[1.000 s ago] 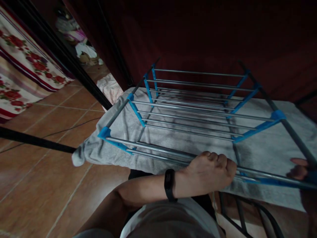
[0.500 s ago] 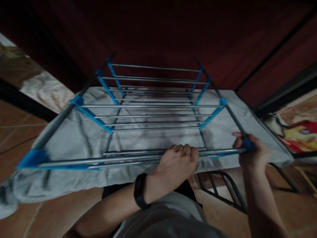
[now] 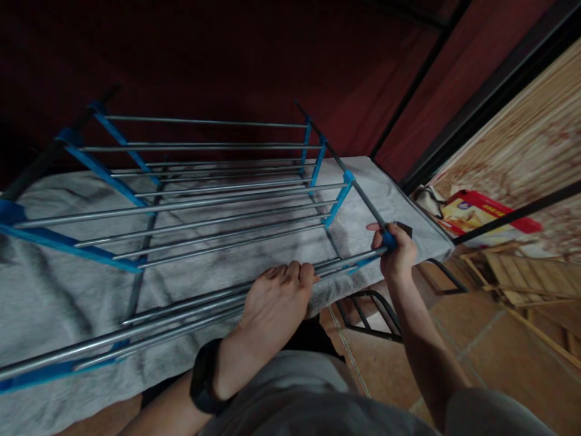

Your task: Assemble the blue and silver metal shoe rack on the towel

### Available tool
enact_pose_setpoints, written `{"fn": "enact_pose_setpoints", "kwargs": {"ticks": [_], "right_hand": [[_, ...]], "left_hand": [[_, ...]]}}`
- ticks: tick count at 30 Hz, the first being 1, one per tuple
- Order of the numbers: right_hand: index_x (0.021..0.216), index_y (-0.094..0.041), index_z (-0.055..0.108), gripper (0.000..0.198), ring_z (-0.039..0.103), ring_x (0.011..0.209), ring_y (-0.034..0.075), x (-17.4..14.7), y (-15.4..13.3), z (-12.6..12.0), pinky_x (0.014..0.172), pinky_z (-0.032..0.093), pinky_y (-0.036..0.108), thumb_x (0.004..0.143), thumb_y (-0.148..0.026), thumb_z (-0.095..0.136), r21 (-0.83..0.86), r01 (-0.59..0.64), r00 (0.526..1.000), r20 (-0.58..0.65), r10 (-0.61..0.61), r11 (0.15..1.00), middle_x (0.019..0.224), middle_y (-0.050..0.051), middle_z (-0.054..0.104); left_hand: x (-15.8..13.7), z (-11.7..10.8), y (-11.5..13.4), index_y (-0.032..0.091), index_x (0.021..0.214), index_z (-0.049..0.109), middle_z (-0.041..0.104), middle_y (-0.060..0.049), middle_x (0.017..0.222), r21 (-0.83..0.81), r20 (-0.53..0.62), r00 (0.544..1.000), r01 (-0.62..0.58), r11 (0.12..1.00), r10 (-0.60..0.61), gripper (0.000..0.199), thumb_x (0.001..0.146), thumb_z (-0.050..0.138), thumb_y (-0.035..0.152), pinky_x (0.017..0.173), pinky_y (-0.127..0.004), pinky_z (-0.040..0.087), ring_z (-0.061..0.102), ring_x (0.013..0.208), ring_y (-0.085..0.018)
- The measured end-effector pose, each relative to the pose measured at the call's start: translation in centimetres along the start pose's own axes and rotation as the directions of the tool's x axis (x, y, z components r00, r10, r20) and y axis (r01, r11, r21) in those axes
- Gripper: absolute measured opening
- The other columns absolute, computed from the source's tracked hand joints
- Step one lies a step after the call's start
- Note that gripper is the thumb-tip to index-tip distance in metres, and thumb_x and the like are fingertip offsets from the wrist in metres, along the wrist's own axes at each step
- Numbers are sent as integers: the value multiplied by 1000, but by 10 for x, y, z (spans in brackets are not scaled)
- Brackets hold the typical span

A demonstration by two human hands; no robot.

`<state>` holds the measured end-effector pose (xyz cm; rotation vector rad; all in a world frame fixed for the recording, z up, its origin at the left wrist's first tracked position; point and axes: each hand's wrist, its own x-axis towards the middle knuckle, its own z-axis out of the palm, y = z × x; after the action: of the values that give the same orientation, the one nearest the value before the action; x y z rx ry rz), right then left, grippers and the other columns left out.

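Note:
A shoe rack (image 3: 218, 200) of thin metal tubes, dark uprights and blue plastic brackets lies on a grey cloth-covered surface (image 3: 49, 284). My left hand (image 3: 281, 297), with a dark band on its wrist, is closed over the rack's nearest tubes; its fingertips are partly hidden. To the right, my right hand (image 3: 398, 251) grips the blue corner bracket (image 3: 388, 240) where the dark upright meets the near tube. Its thumb and fingers wrap round that joint. The rack's near left end runs out of view.
Behind the rack rises a dark red panel (image 3: 227, 60). A dark metal stool frame (image 3: 374, 312) stands under the near edge. On the right are a red and yellow box (image 3: 481, 212) and a wooden slatted piece (image 3: 517, 275) on the tiled floor (image 3: 481, 339).
My view has turned right, so the rack and both hands appear further left. Both hands keep their hold on the rack. More of the room on the right shows.

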<state>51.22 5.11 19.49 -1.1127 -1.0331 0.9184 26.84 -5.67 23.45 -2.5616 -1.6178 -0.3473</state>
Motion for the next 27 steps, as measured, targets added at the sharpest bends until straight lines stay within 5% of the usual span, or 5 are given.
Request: {"fn": "enact_pose_setpoints", "kwargs": {"ticks": [10,16,22,27], "right_hand": [[63,-19,64,44,42,42,11,-1,-1,-1,43,30,27,85,-53,47,31,-23,998,64,21,999,49,1,53],[77,-16,69,48,48,49,13,-2,-9,-5,49,38,26,85,-58,46,49,-119,982,151,111,992,52,2,56],[79,-16,68,43,47,47,13,-2,-8,-5,46,36,26,84,-54,48,21,-113,984,143,109,993,51,1,55],[74,-17,67,41,36,41,11,-1,-2,-4,41,27,26,83,-51,47,0,-57,996,65,57,998,45,-2,46]], "left_hand": [[-2,2,2,18,90,59,63,-4,78,74,-77,997,8,997,-2,13,96,48,19,65,-34,43,63,73,-21],[-12,-2,-4,13,120,59,65,-7,89,177,-167,985,0,984,30,31,94,56,30,72,-36,44,62,81,-22],[-22,-2,-16,18,81,62,61,-3,69,198,-172,985,52,979,-17,23,96,50,31,61,-35,41,60,64,-21],[-20,-3,-17,19,77,61,60,-4,64,109,-125,991,60,992,-46,24,96,49,29,57,-33,40,60,59,-21]]}}
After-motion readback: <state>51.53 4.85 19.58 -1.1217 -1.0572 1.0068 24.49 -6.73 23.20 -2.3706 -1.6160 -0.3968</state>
